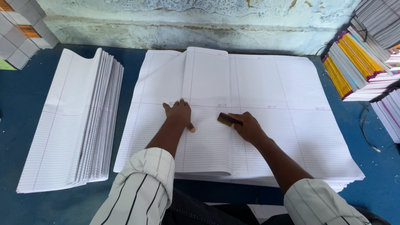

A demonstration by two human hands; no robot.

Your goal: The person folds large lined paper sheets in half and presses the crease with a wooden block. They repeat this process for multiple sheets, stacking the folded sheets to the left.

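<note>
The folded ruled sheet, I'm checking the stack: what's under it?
Under the folded ruled sheet lies a stack of large ruled sheets on the blue table. The covered part is hidden.

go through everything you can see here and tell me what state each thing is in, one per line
Left hand: flat, palm down on the folded sheet.
Right hand: closed around a small brown block.
Brown block: held, pressed on the sheet's fold.
Top ruled sheet: folded over, lying on the stack.
Large sheet stack: flat, unfolded.
Folded sheets pile: folded, fanned at left.
Notebook stacks: closed, leaning at right.
</note>
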